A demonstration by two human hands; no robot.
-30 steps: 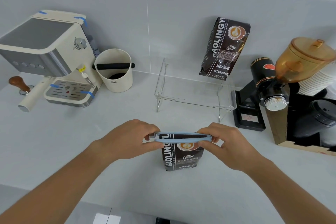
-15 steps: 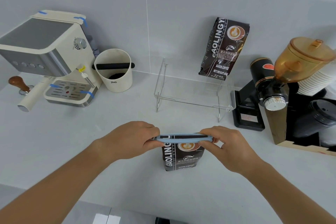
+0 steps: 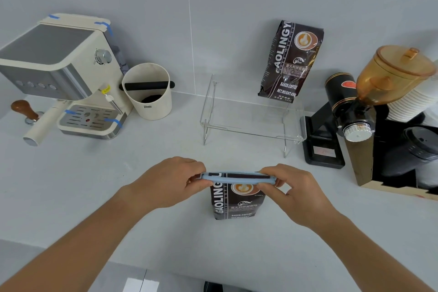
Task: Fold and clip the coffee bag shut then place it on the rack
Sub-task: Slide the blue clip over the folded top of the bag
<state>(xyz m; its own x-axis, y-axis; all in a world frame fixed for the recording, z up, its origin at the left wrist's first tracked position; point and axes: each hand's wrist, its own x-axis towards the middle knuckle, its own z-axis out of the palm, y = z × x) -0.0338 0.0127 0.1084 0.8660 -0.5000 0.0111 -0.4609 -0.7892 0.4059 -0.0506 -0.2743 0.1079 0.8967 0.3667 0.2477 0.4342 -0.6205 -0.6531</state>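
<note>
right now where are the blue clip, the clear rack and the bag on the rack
blue clip (image 3: 239,179), head view, middle of its front bar
clear rack (image 3: 248,134), head view, front edge of shelf
bag on the rack (image 3: 290,61), head view, centre of printed face

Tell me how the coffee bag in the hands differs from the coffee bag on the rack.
The near coffee bag stands on the counter; the far coffee bag sits on the clear rack, tilted toward the wall. The near bag has a blue clip across its top; the far one shows none. The left hand and right hand pinch the clip's ends; the far bag is untouched. Both share the same dark printed design.
</note>
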